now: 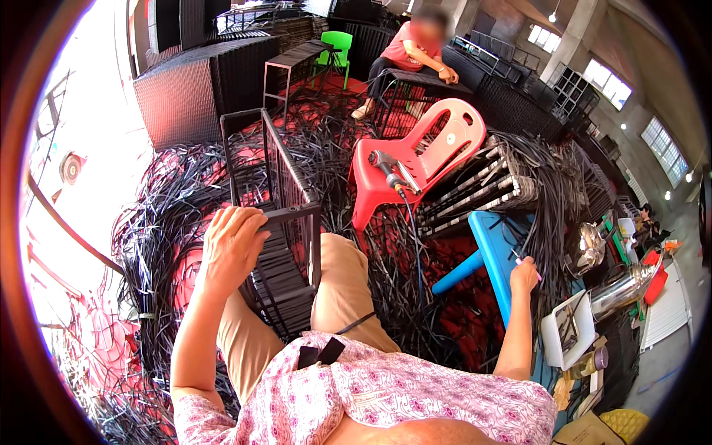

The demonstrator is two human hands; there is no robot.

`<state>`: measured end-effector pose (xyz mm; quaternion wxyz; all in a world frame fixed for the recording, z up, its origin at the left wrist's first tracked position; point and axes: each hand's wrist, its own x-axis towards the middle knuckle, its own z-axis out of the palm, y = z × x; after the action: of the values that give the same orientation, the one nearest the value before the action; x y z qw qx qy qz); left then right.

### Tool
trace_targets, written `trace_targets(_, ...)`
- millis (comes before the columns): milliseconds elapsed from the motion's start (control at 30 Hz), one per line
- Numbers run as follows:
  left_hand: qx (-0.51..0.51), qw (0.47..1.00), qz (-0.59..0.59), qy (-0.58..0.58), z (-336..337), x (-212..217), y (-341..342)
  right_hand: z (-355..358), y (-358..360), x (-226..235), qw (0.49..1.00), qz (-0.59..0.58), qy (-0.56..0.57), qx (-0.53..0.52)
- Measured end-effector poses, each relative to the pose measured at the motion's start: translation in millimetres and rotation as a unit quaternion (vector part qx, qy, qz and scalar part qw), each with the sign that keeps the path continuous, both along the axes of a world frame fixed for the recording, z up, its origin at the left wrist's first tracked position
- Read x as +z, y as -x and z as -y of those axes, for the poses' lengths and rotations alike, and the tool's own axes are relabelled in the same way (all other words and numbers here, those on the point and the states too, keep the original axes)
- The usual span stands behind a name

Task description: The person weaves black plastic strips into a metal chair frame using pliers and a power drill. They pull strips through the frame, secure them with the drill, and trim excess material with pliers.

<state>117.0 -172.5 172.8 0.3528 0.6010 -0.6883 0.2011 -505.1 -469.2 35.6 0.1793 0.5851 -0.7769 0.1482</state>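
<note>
A black metal frame [276, 222], partly woven with dark plastic strips, is held upright between the person's knees. The left hand [230, 248] is laid over the frame's top left corner; its grip is closed loosely around the rail, the fingers curled over the bar and the palm pressed on the woven side. The frame thus lies directly under and against this hand, its upper bars rising away from the person.

The right hand [523, 273] is stretched out to the right, well apart from the frame. Its grip is pinched together on a thin dark plastic strip [531, 236], which runs upward from the fingers toward a thick bundle of black strips [552, 185] draped beside it. Just beside this hand a blue plastic stool [489, 248] is seen.

Beyond the frame, a red plastic chair [426, 152] is tipped over, and a grey power tool [389, 169] is rested on it with its cord trailing down. The floor [170, 222] is covered with loose black strips. At the far side, another person in a red shirt [411, 48] is seated at a second dark frame [415, 93], near a green plastic chair [337, 48].
</note>
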Motion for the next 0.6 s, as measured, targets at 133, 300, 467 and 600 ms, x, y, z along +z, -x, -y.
trace_targets(133,0.011,1.0,-0.009,0.004,-2.8,2.0,0.6,-34.2,-23.5,50.8,0.995,-0.035,0.098,0.0)
trace_targets(300,-0.003,0.995,-0.022,0.095,4.2,7.4,29.1,-76.3,-55.8,112.5,0.937,0.157,0.283,0.13)
trace_targets(467,-0.174,0.97,-0.163,0.046,23.8,11.2,91.6,-120.0,-176.8,133.8,0.7,0.618,0.137,0.331)
trace_targets(600,-0.284,0.863,-0.416,-0.035,53.2,-26.0,129.8,-177.4,-281.5,102.2,0.489,0.751,-0.091,0.434)
